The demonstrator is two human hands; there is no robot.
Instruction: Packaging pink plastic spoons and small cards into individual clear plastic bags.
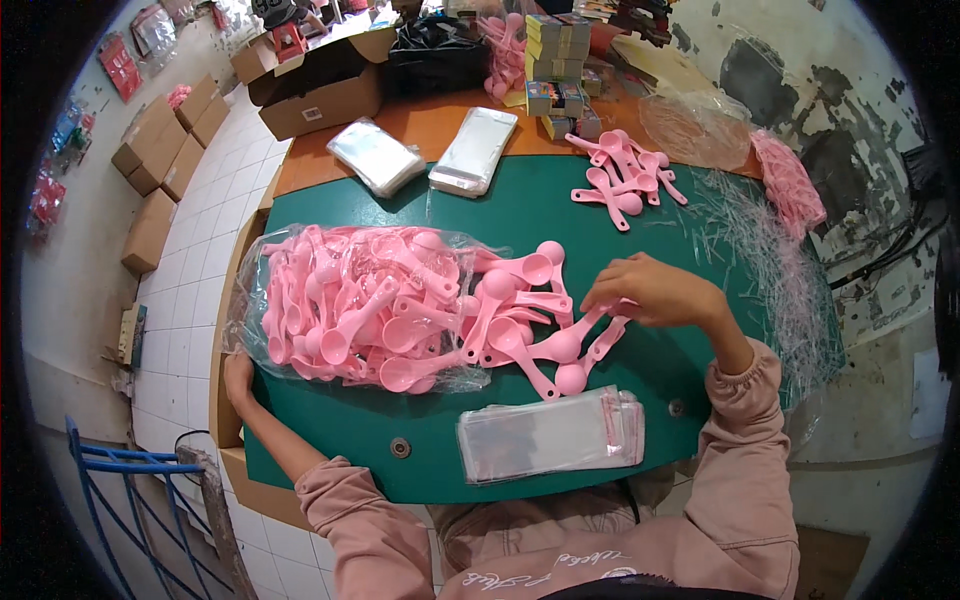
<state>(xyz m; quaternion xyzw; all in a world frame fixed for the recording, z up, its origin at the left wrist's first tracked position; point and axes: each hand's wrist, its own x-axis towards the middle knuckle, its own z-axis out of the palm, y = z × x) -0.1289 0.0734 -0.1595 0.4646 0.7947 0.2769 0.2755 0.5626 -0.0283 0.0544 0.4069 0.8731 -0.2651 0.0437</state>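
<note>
Sweatshirt (665,545), right hand (655,290) holding pink spoon (583,326), left hand (238,381) beside table (345,425)

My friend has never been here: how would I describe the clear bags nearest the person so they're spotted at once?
Find the green tabletop and its edge nearest the person. The clear bags lie flat there, between that edge and the loose pink spoons. Unlike the two clear stacks across the table, they sit on the person's side of the spoons.

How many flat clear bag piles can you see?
3: the left rear pile, the right rear pile, and the front pile nearest the person. Others may be hidden.
</note>
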